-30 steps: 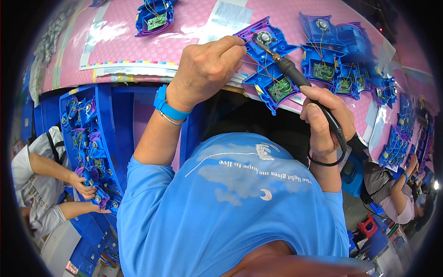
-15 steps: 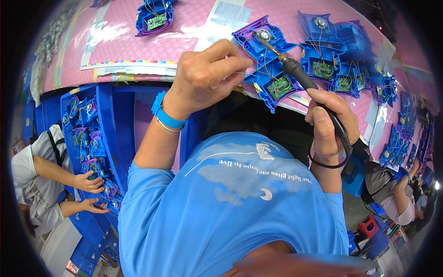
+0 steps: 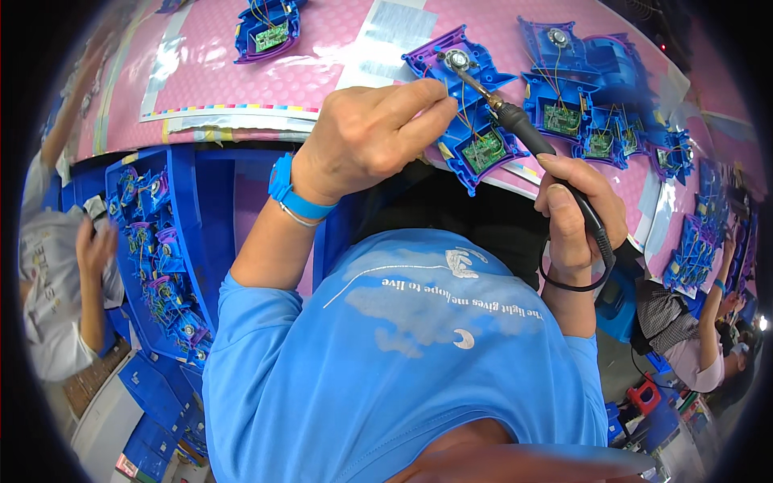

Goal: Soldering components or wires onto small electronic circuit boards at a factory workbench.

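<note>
My right grip (image 3: 581,213) holds the soldering iron (image 3: 515,129), tip at the round speaker (image 3: 459,59) of the blue toy housing (image 3: 467,105) on the pink tabletop (image 3: 241,76); my left grip (image 3: 374,133) pinches thin wires (image 3: 460,113).

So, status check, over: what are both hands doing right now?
Left hand pinching wire at blue housing. Right hand gripping soldering iron, tip near the small speaker. Nothing blocking.

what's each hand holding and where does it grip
The right hand grips a soldering iron by its black handle. The left hand pinches a thin wire above the blue casing.
</note>
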A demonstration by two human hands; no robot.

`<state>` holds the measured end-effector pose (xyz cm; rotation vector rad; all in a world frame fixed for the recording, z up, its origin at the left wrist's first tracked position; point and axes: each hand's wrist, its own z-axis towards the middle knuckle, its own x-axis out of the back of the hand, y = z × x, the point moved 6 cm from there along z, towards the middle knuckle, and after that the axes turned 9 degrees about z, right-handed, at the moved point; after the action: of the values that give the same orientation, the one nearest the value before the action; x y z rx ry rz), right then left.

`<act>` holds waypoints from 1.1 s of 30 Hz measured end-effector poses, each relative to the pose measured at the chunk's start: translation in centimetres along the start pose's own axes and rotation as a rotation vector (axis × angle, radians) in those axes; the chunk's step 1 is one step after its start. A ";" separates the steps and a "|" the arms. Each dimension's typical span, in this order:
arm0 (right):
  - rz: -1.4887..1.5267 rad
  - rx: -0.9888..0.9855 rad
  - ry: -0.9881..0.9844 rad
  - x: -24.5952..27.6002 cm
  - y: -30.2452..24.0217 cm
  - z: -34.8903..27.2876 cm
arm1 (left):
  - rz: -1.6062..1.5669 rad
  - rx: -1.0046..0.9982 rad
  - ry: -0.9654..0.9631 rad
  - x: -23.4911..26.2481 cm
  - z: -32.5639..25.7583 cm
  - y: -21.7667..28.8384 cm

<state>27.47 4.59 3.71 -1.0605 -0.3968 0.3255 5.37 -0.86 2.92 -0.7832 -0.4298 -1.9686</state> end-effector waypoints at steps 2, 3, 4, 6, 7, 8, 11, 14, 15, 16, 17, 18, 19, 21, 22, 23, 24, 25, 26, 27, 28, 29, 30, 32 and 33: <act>0.000 -0.015 0.003 0.0 0.1 0.1 | 0.051 -0.004 -0.084 -0.7 0.3 -0.2; 0.005 -0.016 -0.001 -0.1 0.1 0.1 | 0.052 -0.004 -0.084 -1.0 0.3 -0.4; 0.011 -0.019 -0.006 -0.2 0.1 0.1 | 0.058 0.007 -0.090 -1.4 0.1 -0.6; 0.008 -0.015 -0.010 -0.2 0.1 0.2 | 0.062 0.017 -0.095 -1.8 0.0 -0.9; 0.004 -0.011 -0.013 -0.3 0.1 0.3 | 0.052 0.038 -0.112 -2.1 -0.1 -1.1; 0.003 -0.013 -0.013 -0.2 0.2 0.3 | 0.042 0.058 -0.129 -2.3 -0.1 -1.3; -0.018 0.034 -0.059 -0.4 0.1 0.3 | 0.043 0.073 -0.156 -2.5 -0.1 -1.3; -0.029 0.019 -0.055 -0.4 0.2 0.4 | 0.024 0.092 -0.185 -2.6 0.0 -1.4; -0.030 0.013 -0.056 -0.4 0.3 0.4 | 0.024 0.092 -0.186 -2.6 0.0 -1.4; -0.031 0.007 -0.057 -0.4 0.4 0.3 | 0.024 0.095 -0.183 -2.6 -0.1 -1.4; -0.031 0.007 -0.057 -0.4 0.4 0.4 | 0.023 0.098 -0.181 -2.6 -0.1 -1.4; -0.020 0.002 -0.035 -0.4 0.3 0.4 | 0.023 0.098 -0.181 -2.6 0.0 -1.4; -0.010 -0.003 -0.014 -0.3 0.3 0.4 | 0.021 0.101 -0.179 -2.6 0.0 -1.4; -0.009 0.000 -0.005 -0.2 0.1 0.3 | 0.020 0.103 -0.178 -2.6 0.0 -1.4; -0.007 0.003 0.005 -0.1 0.0 0.3 | 0.017 0.110 -0.182 -2.6 0.0 -1.4; -0.007 0.003 0.005 0.0 0.0 0.2 | 0.015 0.116 -0.186 -2.6 0.0 -1.4; -0.002 0.032 0.006 0.0 0.0 0.1 | 0.015 0.116 -0.186 -2.6 0.0 -1.3; 0.004 0.061 0.007 0.1 -0.2 0.1 | 0.014 0.126 -0.191 -2.6 0.0 -1.4; 0.004 0.061 0.007 0.1 -0.2 0.0 | 0.013 0.137 -0.196 -2.6 0.0 -1.4; 0.011 0.063 0.011 0.1 -0.2 0.0 | 0.013 0.136 -0.196 -2.6 0.0 -1.3; 0.017 0.065 0.014 0.2 -0.2 0.0 | 0.012 0.137 -0.192 -2.6 0.1 -1.3; 0.017 0.065 0.014 0.2 -0.2 0.0 | 0.012 0.139 -0.189 -2.6 0.1 -1.3; 0.012 0.064 0.019 0.2 -0.2 -0.1 | 0.012 0.138 -0.189 -2.6 0.1 -1.3; 0.007 0.063 0.024 0.3 -0.3 -0.2 | -0.005 0.147 -0.192 -2.6 0.1 -1.3; 0.018 0.058 0.023 0.3 -0.3 -0.2 | -0.003 0.147 -0.192 -2.7 0.0 -1.4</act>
<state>27.85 4.46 3.93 -1.0108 -0.3554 0.3384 5.14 1.58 1.08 -0.8803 -0.6827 -1.8477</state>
